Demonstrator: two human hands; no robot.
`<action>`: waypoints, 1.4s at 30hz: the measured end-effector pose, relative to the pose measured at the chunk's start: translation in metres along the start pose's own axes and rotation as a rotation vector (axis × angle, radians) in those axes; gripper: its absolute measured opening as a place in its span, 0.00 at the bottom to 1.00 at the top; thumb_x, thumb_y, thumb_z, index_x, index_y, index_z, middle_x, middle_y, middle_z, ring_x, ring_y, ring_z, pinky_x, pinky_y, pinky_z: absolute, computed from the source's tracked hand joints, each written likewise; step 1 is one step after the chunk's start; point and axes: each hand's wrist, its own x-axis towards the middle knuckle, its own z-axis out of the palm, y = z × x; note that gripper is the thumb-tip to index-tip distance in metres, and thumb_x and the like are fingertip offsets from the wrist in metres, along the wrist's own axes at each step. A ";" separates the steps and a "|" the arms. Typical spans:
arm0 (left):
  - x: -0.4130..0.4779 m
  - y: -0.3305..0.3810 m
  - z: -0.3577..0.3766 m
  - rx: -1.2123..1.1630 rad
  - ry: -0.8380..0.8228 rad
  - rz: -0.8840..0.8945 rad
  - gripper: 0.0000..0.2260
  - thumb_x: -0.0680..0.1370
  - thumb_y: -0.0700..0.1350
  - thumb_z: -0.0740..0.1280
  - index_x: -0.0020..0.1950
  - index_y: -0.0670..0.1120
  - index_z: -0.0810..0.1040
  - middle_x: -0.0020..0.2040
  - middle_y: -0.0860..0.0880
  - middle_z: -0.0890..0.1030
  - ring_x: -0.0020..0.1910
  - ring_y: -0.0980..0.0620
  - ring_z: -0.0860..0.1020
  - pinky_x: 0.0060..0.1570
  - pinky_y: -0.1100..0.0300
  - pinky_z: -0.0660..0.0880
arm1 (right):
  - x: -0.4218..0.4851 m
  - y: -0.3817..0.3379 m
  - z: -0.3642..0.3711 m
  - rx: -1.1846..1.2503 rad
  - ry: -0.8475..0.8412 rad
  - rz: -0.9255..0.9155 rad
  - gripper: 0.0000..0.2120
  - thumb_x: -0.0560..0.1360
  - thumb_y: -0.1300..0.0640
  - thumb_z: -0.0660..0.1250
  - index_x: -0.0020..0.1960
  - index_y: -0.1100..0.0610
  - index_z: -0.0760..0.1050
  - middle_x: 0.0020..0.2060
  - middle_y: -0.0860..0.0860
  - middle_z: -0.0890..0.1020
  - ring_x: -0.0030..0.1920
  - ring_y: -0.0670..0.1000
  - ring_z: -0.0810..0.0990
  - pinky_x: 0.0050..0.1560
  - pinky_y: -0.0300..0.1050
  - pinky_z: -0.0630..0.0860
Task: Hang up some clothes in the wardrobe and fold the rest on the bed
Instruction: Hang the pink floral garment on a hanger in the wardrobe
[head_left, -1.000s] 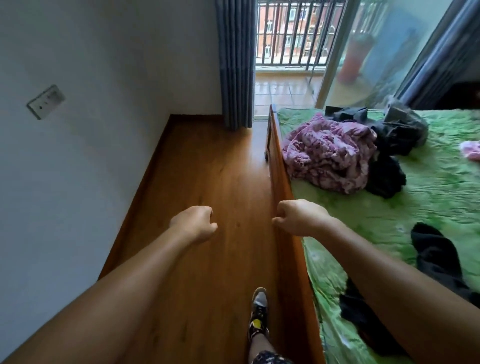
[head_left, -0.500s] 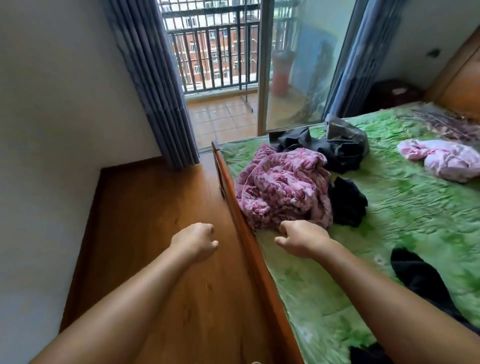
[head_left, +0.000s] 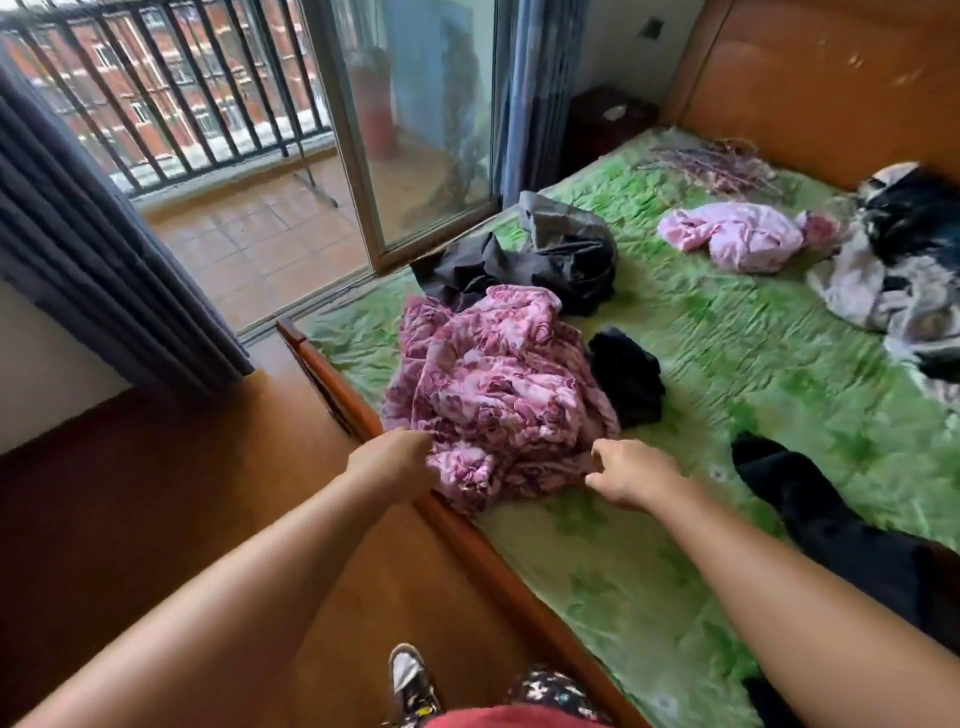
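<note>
A crumpled pink floral garment (head_left: 498, 395) lies on the green bedspread (head_left: 727, 353) near the bed's wooden side rail (head_left: 467, 530). My left hand (head_left: 392, 462) is at the garment's near left edge, fingers curled into the fabric. At the near right edge is my right hand (head_left: 628, 478), fingers loosely curled, thumb and forefinger apart just beside the cloth. Behind it lie a dark grey garment (head_left: 561, 254) and a small black one (head_left: 628, 374). Farther right are a pale pink garment (head_left: 737, 236), a grey and black heap (head_left: 898, 270) and a black garment (head_left: 831, 525).
I stand on the wooden floor (head_left: 182, 519) beside the bed, one shoe (head_left: 408, 680) showing below. A blue-grey curtain (head_left: 93, 270) hangs on the left. The glass balcony door (head_left: 415, 130) stands open past the bed's corner. The wooden headboard (head_left: 831, 78) is at the far right.
The view has swung right across the bed. Both hands moved forward from the floor and bed rail up to the pink floral garment, the left one now at its edge.
</note>
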 end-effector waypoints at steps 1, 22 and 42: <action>0.013 -0.004 -0.001 0.003 -0.013 0.021 0.14 0.73 0.55 0.64 0.55 0.53 0.77 0.55 0.52 0.81 0.53 0.48 0.79 0.50 0.51 0.80 | 0.007 0.000 0.002 0.002 -0.007 0.026 0.14 0.74 0.44 0.63 0.56 0.50 0.71 0.60 0.55 0.79 0.60 0.58 0.79 0.53 0.50 0.75; 0.219 0.050 0.176 0.154 -0.615 0.042 0.20 0.79 0.44 0.59 0.70 0.57 0.69 0.78 0.41 0.53 0.69 0.34 0.65 0.61 0.38 0.72 | 0.235 -0.019 0.094 -0.070 -0.055 -0.163 0.39 0.74 0.66 0.65 0.77 0.45 0.50 0.77 0.55 0.49 0.76 0.62 0.51 0.66 0.66 0.69; 0.180 0.023 0.041 0.250 -0.071 0.082 0.24 0.75 0.61 0.67 0.68 0.57 0.69 0.67 0.44 0.66 0.61 0.41 0.73 0.54 0.47 0.75 | 0.188 -0.082 -0.144 0.448 0.484 -0.321 0.18 0.73 0.62 0.62 0.63 0.54 0.72 0.56 0.60 0.72 0.51 0.66 0.77 0.50 0.53 0.75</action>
